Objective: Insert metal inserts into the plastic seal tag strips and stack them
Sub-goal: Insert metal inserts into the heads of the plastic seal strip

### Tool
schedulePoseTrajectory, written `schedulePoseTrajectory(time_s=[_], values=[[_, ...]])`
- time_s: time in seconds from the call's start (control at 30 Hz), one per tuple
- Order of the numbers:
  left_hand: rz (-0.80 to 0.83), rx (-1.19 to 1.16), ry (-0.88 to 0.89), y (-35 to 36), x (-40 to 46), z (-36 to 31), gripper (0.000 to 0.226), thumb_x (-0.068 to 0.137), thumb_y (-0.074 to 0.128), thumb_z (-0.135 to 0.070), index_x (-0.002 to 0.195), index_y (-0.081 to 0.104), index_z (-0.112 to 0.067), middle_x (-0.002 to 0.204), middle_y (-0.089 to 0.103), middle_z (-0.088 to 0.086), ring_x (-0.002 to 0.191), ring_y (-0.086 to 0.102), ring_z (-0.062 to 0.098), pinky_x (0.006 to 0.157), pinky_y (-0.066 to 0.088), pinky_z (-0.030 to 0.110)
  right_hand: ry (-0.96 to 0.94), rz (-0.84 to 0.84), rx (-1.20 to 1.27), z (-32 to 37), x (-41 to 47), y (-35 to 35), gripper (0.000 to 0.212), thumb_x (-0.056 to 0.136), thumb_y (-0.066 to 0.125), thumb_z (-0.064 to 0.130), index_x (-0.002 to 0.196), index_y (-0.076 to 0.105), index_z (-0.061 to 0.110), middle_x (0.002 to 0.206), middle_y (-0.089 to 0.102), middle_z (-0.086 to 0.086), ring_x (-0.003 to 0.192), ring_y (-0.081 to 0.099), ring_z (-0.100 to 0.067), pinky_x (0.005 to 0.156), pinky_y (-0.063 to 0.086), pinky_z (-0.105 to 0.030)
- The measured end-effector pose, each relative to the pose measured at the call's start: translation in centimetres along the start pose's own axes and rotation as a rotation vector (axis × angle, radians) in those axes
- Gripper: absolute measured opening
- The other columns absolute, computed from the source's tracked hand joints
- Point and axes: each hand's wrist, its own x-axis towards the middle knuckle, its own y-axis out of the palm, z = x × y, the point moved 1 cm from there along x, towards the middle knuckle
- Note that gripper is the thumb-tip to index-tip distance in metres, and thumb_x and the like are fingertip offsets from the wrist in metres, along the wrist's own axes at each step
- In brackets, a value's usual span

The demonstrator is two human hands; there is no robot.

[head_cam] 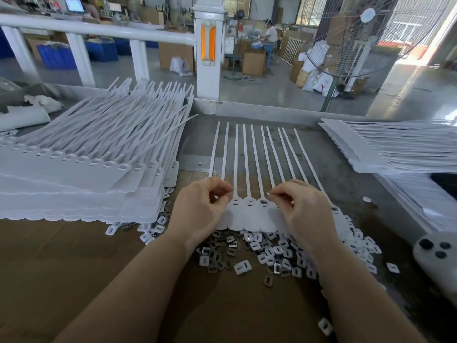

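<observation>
Head view: one strip of seal tags (249, 216) lies flat on the counter (346, 169) at the middle, its flat tag heads nearest the person and ten thin tails running away toward 12 o'clock, fanning slightly, so its tails' long axis goes from near to far. The left hand (200, 206) rests on the strip's left heads with thumb and forefinger pinched together; whether they hold an insert cannot be told. The right hand (304, 209) rests on the right heads, its grip pinched on a small metal insert (268, 193) just beside the slot of the third uncovered head. Three heads show between the hands, each with a dark slot.

At 6 o'clock of the strip a loose heap of inserts (267, 253) spreads over brown cardboard (74, 268), too many to count, white frames mixed with dark metal ones. At 9 o'clock one tall stack of strips (74, 174) lies with tails pointing toward 1 o'clock. At 3 o'clock a second stack (385, 147) lies with tails pointing right. A white controller (437, 256) with three dark buttons sits at 4 o'clock. No writing is legible on any tag.
</observation>
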Motion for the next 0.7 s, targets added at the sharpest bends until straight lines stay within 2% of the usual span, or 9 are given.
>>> schedulePoseTrajectory(time_s=[0.1, 0.2, 0.33, 0.7], values=[[0.030, 0.146, 0.023, 0.12, 0.02, 0.07, 0.012, 0.086, 0.064, -0.023, 0.096, 0.067, -0.029, 0.076, 0.054, -0.025, 0.072, 0.051, -0.009, 0.067, 0.038, 0.000, 0.016, 0.057, -0.034, -0.13, -0.06, 0.30, 0.006, 0.083, 0.066, 0.006, 0.082, 0.071, 0.007, 0.081, 0.068, -0.003, 0.077, 0.060, -0.018, 0.072, 0.050, -0.034], [0.064, 0.187, 0.030, 0.17, 0.10, 0.24, 0.018, 0.086, 0.064, -0.023, 0.103, 0.066, -0.028, 0.080, 0.052, -0.024, 0.075, 0.050, -0.008, 0.069, 0.037, -0.002, 0.024, 0.103, -0.061, -0.20, -0.07, 0.50, 0.007, 0.085, 0.064, 0.010, 0.083, 0.071, 0.009, 0.083, 0.067, -0.002, 0.079, 0.059, -0.017, 0.073, 0.048, -0.032], [0.085, 0.194, 0.028, 0.15, 0.15, 0.32, 0.019, 0.085, 0.065, -0.023, 0.104, 0.066, -0.027, 0.078, 0.049, -0.026, 0.074, 0.048, -0.009, 0.068, 0.034, -0.005, 0.029, 0.121, -0.079, -0.10, 0.07, 0.59, 0.006, 0.085, 0.064, 0.011, 0.082, 0.070, 0.009, 0.082, 0.065, -0.002, 0.079, 0.057, -0.017, 0.072, 0.048, -0.031], [0.099, 0.193, 0.024, 0.06, 0.19, 0.45, 0.017, 0.085, 0.065, -0.024, 0.102, 0.066, -0.028, 0.081, 0.052, -0.024, 0.076, 0.049, -0.008, 0.066, 0.037, -0.002, 0.098, 0.119, -0.043, -0.32, 0.14, 0.93, 0.013, 0.091, 0.055, 0.010, 0.088, 0.067, 0.010, 0.088, 0.064, 0.001, 0.084, 0.055, -0.015, 0.074, 0.045, -0.028]])
